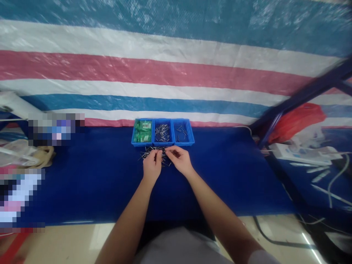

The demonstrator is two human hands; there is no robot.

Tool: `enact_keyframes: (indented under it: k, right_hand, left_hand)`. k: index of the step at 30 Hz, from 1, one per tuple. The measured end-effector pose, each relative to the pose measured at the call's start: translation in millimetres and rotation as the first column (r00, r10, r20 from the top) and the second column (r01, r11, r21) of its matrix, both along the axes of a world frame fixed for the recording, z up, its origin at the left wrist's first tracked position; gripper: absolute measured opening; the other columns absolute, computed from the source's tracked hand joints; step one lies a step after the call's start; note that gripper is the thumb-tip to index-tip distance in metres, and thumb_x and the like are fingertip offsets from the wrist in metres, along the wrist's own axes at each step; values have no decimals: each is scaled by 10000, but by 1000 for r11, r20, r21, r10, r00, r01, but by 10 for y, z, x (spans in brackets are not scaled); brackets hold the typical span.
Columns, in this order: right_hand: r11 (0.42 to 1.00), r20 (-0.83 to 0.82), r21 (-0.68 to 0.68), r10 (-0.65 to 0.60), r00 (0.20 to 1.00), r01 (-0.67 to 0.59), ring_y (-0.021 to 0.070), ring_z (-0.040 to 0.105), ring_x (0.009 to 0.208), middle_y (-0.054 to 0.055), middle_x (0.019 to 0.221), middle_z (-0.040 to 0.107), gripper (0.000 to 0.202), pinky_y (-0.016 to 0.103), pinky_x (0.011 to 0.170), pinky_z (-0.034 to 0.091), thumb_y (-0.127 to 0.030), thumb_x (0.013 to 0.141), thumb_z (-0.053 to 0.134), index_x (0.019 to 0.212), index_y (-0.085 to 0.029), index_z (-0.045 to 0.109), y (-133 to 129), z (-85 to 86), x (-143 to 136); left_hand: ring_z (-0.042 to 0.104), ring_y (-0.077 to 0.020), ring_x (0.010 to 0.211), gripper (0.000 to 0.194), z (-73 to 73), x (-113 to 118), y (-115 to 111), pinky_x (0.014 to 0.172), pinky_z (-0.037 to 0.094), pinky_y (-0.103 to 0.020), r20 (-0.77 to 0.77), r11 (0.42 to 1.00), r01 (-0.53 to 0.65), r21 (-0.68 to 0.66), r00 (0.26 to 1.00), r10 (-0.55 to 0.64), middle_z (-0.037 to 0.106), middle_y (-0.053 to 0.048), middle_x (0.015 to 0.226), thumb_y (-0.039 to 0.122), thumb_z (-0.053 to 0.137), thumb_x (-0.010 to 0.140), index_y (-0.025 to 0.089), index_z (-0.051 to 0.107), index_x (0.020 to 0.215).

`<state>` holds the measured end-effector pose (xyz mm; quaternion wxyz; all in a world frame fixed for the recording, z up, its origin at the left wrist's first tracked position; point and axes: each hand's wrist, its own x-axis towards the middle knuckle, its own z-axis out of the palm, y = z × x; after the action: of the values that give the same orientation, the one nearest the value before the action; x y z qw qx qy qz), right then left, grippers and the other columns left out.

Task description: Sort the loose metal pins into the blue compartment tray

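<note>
On the blue table surface, a loose pile of thin dark and silvery metal pins [149, 149], perhaps nails or screws, lies under and between my hands. My left hand [151, 165] is over the near left part of the pile, thumb and fingers pinched together. From the right, my right hand [181, 160] reaches in, its thumb and forefinger closed at the pile's edge. What either pinch holds is too small to tell. Just beyond stand three blue bins: the left bin [132, 139] with green packets [145, 125], the middle bin [162, 143] with many metal pieces, the right bin [192, 137] with several.
The blue table [225, 176] extends to both sides. Behind it hangs a striped plastic sheet [176, 69]. At the right are a dark metal frame [299, 90], a red bag [299, 121] and a white power strip [299, 154] with cables. A tan-rimmed container [45, 157] stands at the left.
</note>
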<state>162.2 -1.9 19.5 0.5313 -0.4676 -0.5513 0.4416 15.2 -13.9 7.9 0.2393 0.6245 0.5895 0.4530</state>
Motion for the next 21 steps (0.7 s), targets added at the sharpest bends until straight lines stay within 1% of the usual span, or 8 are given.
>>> enact_keyframes:
  k: [2,5,6,9,12,15,18,21]
  right_hand:
    - [1000,-8,-3,-12,1000,12,176,690,744,48,868,753,218,301,684,562,-397,806,717,917,-211,744,-2,3,-2]
    - [999,-43,-23,-42,998,41,179,691,751,45,866,753,212,312,704,568,-395,801,720,906,-213,745,2,11,2]
    - [998,-53,-31,-48,997,46,180,691,752,45,862,753,212,316,709,570,-396,798,723,902,-212,745,5,14,4]
    - [998,-60,-42,-55,997,53,183,691,748,43,853,754,224,325,715,575,-410,787,730,893,-213,745,14,16,7]
    - [998,-52,-40,-50,997,48,185,693,755,46,858,755,230,327,717,576,-417,791,725,896,-214,746,13,17,4]
    - [999,-46,-26,-33,998,32,186,697,768,48,867,755,219,324,722,573,-406,796,725,900,-214,746,2,21,-3]
    - [999,-49,-20,-32,998,31,189,700,781,50,880,757,201,326,731,569,-392,801,724,895,-216,746,-4,23,-10]
    - [999,-54,-28,-47,997,46,188,696,764,49,873,756,208,327,727,567,-396,798,725,893,-212,746,-1,14,-14]
  left_hand:
    - [636,-123,626,287,5,7,-4,664,480,-235,32,1000,1,-2,999,-1,668,5,687,430,488,955,203,659,924]
    - [660,-126,674,315,-4,25,-2,689,508,-244,92,1000,15,13,996,-16,706,-12,819,436,531,934,216,628,1137]
    - [665,-126,689,327,-9,30,1,699,514,-247,99,1000,21,22,995,-24,710,-16,852,433,539,930,221,616,1167]
    - [665,-126,696,268,-13,35,7,710,514,-249,81,999,28,44,996,-32,706,-18,844,418,531,935,217,641,1074]
    - [650,-125,657,236,1,25,6,690,502,-246,44,998,28,49,999,-30,686,0,743,402,512,945,211,650,960]
    - [630,-121,616,251,18,13,-1,663,488,-239,10,999,28,38,1000,-28,656,15,660,392,489,957,207,647,896]
    - [632,-119,619,254,20,12,-4,668,489,-237,15,999,29,27,999,-30,659,13,666,394,487,958,206,651,909]
    - [652,-122,660,244,2,20,-3,684,500,-239,57,999,19,27,998,-20,689,3,744,407,533,936,211,647,1026]
